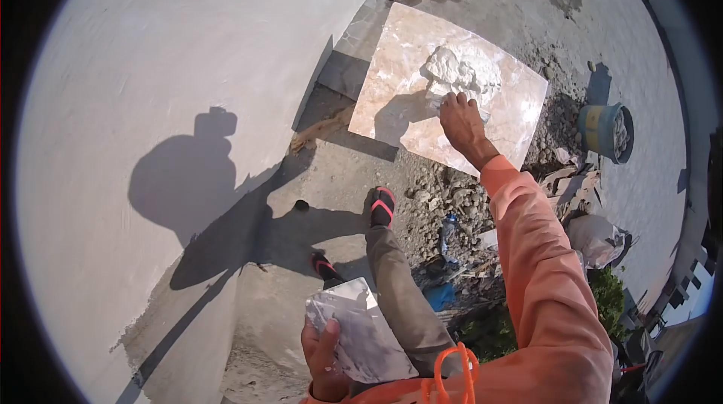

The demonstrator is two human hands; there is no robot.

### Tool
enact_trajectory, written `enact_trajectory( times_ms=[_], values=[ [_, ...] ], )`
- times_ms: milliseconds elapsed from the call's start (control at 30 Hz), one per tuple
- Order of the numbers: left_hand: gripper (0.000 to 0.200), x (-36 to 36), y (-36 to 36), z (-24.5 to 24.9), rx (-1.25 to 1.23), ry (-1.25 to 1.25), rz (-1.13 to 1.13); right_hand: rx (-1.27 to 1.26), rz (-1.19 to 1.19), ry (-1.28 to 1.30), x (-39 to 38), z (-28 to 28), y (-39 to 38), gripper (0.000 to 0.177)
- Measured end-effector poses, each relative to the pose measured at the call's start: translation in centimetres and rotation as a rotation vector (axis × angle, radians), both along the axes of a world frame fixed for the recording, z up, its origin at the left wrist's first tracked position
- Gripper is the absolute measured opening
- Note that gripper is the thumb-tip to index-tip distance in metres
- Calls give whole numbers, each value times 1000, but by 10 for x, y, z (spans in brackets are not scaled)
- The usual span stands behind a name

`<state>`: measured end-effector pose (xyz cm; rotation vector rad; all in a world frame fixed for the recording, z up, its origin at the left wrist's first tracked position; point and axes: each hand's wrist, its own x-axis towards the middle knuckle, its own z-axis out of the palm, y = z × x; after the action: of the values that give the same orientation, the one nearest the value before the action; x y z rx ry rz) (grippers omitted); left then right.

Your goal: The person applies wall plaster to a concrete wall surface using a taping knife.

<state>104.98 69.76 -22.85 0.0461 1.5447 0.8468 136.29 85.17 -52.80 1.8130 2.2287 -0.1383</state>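
Note:
My right hand (461, 124) is closed at the near edge of a heap of wet white plaster (456, 69). It grips what looks like a trowel, mostly hidden by my fingers and the plaster. Under the heap lies a square, pinkish marbled board (422, 31), raised off the ground. Low in the view, close to my body, my left hand (325, 362) holds a flat rectangular plate (361, 332) smeared with whitish plaster, thumb across its face. The plate's underside and most of my left fingers are out of sight.
A pale wall (143, 65) rises on the left, bearing my shadow. Rubble (444, 204) lies beyond my sandalled feet, near a plastic bottle (449, 234). At right stand a blue-and-yellow bucket (595, 129) and a whitish sack (595, 240). An orange cord loop (468, 370) hangs before me.

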Motion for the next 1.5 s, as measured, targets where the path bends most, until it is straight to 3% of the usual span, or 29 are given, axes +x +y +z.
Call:
enact_trajectory(
  times_ms=[67,167,300,333,500,600,733,767,867,1033,1167,1333,1467,1500],
  values=[
    [43,-1,-3,-3,4,-9,-17,53,-65,-93,4,-6,8,21],
    [44,-1,-4,-2,5,-10,-26,-132,145,-137,7,-48,-10,17],
    [45,-4,-4,-2,1,32,-27,-26,-58,-77,-11,7,10,17],
    [46,-5,-4,-2,-4,22,-28,83,-94,-103,-9,0,14,16],
    [47,-3,0,3,-21,16,-17,-169,77,-119,-10,-38,3,17],
    [47,-1,3,4,-23,-6,4,-183,-92,-112,-27,7,17,18],
    [46,-2,0,2,-37,-19,-14,-11,-14,-120,-21,-34,25,18],
    [46,-4,0,1,-31,-20,-25,-83,108,-109,-17,-42,16,17],
    [46,-5,7,10,-56,28,-22,-253,28,-64,-23,-29,15,19],
    [47,-7,4,5,-51,33,-6,53,-27,-150,-11,-1,30,18],
    [46,-9,2,2,-18,39,-30,-203,122,-124,-10,-42,10,16],
    [47,-10,4,4,-15,9,-9,153,-131,-138,-3,-1,18,17],
    [48,-7,8,5,-23,6,0,-91,33,-198,12,-52,-17,16],
    [48,-9,6,6,-22,0,-7,-183,47,-156,9,-39,-15,17]
  ],
)
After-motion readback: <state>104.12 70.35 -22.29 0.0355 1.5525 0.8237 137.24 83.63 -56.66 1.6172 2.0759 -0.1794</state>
